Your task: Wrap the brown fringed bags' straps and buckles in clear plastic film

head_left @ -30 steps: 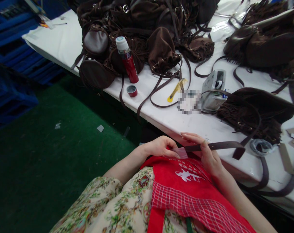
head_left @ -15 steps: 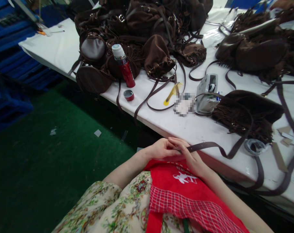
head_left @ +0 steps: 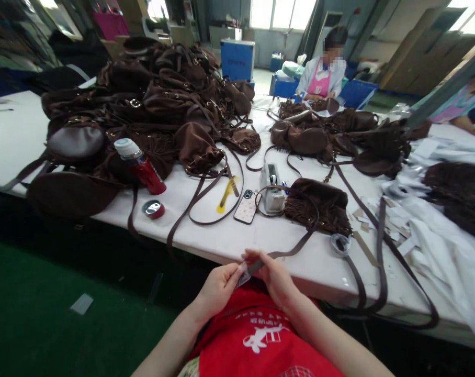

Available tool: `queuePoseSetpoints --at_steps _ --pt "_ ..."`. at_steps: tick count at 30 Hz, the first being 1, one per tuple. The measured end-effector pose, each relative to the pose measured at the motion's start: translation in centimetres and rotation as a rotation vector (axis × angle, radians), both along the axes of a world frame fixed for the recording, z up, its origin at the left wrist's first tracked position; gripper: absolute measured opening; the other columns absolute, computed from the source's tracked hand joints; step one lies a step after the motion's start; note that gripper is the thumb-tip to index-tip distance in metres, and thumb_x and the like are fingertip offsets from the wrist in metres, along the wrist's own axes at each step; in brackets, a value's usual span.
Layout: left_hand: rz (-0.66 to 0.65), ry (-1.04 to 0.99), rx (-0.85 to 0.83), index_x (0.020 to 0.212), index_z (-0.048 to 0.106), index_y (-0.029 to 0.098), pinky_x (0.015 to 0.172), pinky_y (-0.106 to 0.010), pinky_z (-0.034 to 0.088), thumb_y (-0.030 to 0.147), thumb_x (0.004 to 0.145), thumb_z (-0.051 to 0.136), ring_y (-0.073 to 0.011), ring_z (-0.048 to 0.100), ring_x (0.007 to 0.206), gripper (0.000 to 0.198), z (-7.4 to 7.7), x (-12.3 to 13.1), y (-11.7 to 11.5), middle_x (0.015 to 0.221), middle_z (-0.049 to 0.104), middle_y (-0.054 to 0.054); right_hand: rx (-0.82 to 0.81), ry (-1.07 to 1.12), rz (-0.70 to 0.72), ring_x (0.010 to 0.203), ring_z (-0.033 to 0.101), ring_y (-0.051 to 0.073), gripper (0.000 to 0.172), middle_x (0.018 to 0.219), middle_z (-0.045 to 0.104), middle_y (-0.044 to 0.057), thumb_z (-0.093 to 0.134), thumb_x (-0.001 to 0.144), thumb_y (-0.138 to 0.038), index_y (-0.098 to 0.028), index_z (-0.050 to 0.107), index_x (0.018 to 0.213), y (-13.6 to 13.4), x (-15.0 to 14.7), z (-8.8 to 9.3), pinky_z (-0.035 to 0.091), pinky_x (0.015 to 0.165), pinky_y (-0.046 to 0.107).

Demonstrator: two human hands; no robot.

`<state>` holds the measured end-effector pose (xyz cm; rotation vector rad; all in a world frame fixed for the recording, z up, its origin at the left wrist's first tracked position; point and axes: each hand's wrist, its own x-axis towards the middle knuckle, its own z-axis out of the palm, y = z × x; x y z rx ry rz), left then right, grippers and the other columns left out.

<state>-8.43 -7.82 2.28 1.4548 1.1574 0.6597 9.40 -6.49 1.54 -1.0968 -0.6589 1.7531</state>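
At the table's front edge, above a red apron, my left hand (head_left: 221, 285) pinches a small piece of clear plastic (head_left: 243, 276) at the end of a dark brown strap (head_left: 286, 253). My right hand (head_left: 275, 276) is closed loosely around that strap just beside it; some of its fingers are hidden. The strap runs back over the tabletop to a fringed brown bag (head_left: 318, 204). Past my hands lie a patterned phone (head_left: 245, 208), a grey tape dispenser (head_left: 274, 193) and a yellow comb (head_left: 224, 198).
A large heap of brown bags (head_left: 155, 99) covers the left of the table (head_left: 222, 246). Nearer stand a red bottle (head_left: 145, 170) and its cup-like lid (head_left: 154, 209). A clear roll (head_left: 340, 244) and card scraps lie right. Across the table a person (head_left: 321, 76) handles a bag.
My view has tipped up and swung right, bringing the far room in. My hands were clasped together around the strap; now they are apart, and clear plastic shows at the left fingertips.
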Motion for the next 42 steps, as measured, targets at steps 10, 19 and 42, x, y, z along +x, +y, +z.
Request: queuePoseSetpoints --at_steps 10,19,42 --pt "0.023 -0.118 -0.121 0.082 0.059 0.015 0.046 -0.020 0.033 0.062 0.088 0.041 -0.0086 0.042 0.047 0.051 0.4 -0.3 0.0 0.057 0.051 0.003 0.198 -0.153 0.334 0.097 0.064 0.025 0.034 0.100 0.073 0.006 0.067 0.079 -0.047 -0.022 0.073 0.103 0.1 0.5 3.5 0.047 0.092 0.042" --pt "0.036 -0.016 -0.021 0.080 0.061 0.013 0.053 -0.021 0.038 0.057 0.091 0.039 -0.0102 0.048 0.055 0.050 2.5 -1.6 -0.8 0.063 0.057 -0.001 0.388 -0.260 0.294 0.111 0.059 0.025 0.037 0.117 0.068 0.004 0.049 0.088 -0.054 -0.029 0.072 0.105 1.3 0.1 5.9 0.042 0.101 0.044" --pt "0.138 0.209 -0.171 0.081 0.063 0.014 0.058 -0.020 0.043 0.050 0.094 0.036 -0.0111 0.061 0.059 0.048 0.6 -6.0 -5.6 0.070 0.066 -0.003 -0.328 0.093 0.367 0.083 0.069 0.017 0.026 0.091 0.075 0.004 0.049 0.091 -0.040 -0.025 0.068 0.101 1.9 -3.3 -4.2 0.054 0.078 0.032"
